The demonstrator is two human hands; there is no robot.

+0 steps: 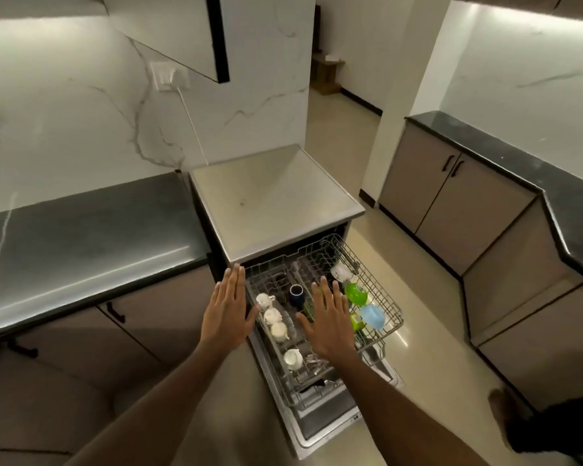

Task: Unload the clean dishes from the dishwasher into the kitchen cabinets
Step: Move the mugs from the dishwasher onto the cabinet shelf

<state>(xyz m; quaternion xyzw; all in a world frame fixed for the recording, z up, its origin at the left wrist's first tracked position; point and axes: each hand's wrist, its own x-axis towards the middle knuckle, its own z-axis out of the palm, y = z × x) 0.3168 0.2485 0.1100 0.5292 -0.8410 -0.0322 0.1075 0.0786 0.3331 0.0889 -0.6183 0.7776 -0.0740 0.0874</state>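
Note:
The dishwasher (273, 203) stands open with its upper wire rack (381, 297) pulled out. In the rack sit several white cups (272, 316), a dark blue cup (297, 294), a green bowl (356, 293), a light blue bowl (372, 316) and a white cup (340, 271) near the back. My left hand (228, 311) hovers flat, fingers straight, beside the rack's left edge. My right hand (329, 319) is spread flat above the rack's middle. Neither hand holds anything.
A dark countertop (81, 237) runs to the left, with lower cabinet doors (122, 317) beneath it. An upper cabinet (182, 31) hangs above. More lower cabinets (451, 193) line the right side across the beige floor. The dishwasher door (330, 432) lies lowered below the rack.

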